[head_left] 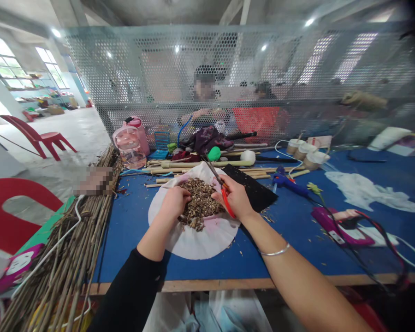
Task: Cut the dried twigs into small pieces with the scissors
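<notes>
A heap of brown, chopped dry plant bits (202, 200) lies on a round white cloth (195, 246) on the blue table. My left hand (175, 201) rests at the heap's left edge, its fingers curled and pressed together. What they pinch, if anything, is hidden. In my right hand (238, 196), at the heap's right side, is a pair of scissors (226, 198) with red handles. Their blades point up and to the left over the far part of the heap. Under the cloth's right edge lies a black sheet (252, 186).
Long dry stalks (86, 240) are piled along the left. Behind the cloth lie sticks (180, 164), a green ball (214, 153) and a pink bottle (129, 147). A blue glue gun (288, 182) and a purple power strip (342, 228) with cables sit right. A perforated screen (166, 74) stands behind, people beyond.
</notes>
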The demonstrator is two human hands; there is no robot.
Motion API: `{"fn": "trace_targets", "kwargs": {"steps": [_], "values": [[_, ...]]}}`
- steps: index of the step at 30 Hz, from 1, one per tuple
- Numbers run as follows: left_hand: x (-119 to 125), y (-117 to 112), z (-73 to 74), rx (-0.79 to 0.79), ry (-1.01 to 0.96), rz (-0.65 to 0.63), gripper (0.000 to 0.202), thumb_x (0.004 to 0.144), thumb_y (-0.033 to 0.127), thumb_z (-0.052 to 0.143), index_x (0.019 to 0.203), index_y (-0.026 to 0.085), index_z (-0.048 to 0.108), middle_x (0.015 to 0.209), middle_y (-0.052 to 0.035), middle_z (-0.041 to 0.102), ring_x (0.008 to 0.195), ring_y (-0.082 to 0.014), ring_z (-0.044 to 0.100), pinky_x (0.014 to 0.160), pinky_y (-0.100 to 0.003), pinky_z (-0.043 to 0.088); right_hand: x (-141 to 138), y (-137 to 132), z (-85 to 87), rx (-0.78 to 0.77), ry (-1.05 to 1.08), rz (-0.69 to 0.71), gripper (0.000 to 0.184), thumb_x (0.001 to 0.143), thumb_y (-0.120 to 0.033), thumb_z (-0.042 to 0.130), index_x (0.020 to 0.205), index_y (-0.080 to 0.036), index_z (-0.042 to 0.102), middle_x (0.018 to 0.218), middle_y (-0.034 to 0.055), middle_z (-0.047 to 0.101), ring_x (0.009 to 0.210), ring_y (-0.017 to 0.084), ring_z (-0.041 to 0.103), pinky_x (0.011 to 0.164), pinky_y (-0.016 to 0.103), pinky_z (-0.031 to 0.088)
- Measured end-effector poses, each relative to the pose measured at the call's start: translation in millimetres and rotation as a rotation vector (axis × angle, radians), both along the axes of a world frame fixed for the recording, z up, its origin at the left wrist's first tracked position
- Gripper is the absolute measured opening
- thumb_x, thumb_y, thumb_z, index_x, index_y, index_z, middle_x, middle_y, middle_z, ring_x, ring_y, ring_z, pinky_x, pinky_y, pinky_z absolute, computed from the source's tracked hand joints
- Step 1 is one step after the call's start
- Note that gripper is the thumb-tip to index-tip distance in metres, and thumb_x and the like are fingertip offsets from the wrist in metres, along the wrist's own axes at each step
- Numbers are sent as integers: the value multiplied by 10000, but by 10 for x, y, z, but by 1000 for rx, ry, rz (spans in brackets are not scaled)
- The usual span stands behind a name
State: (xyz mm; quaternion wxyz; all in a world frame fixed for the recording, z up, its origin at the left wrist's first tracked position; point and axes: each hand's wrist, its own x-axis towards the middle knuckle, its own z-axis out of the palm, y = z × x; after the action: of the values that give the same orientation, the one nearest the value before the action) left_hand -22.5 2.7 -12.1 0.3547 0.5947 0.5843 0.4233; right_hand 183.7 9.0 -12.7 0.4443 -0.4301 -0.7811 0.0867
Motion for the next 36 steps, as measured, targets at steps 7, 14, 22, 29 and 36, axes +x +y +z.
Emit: {"fn": "trace_targets", "kwargs": {"steps": [7,14,22,29,36], "values": [[75,-32,69,79,123,83,160,704,325,613,702,199,713,610,-22,632,591,-156,540,587,-248,372,-43,-57,16,-45,-21,-6,564,730,-565,572,1100,-141,536,693,13,541,618,149,494,613,255,435],[163,23,-33,-77,-597,-64,291,782,426,539,886,176,648,691,-5,586,510,-65,459,478,-187,344,-113,-97,-19,-114,-99,35,611,700,-563,609,1152,-168,497,925,70,615,744,193,565,693,297,457],[254,-18,3,0,-514,16,309,828,484,433,809,224,600,583,10,513,508,-97,449,481,-213,353,-179,-100,-22,-62,-193,170,667,667,-585,631,1163,-163,481,1043,124,562,959,259,534,836,399,441],[330,-35,-70,-11,-502,4,293,838,438,430,909,222,616,654,-3,597,564,-128,518,506,-240,385,-224,-114,-34,-36,-195,178,682,661,-596,630,1166,-165,474,1011,118,553,943,261,527,840,417,436],[397,-75,-58,-23,-565,45,255,837,388,442,892,206,613,688,-4,621,598,-133,549,536,-246,418,-238,-135,-38,-28,-168,133,661,652,-596,640,1146,-174,517,959,106,575,906,257,550,800,390,459]]}}
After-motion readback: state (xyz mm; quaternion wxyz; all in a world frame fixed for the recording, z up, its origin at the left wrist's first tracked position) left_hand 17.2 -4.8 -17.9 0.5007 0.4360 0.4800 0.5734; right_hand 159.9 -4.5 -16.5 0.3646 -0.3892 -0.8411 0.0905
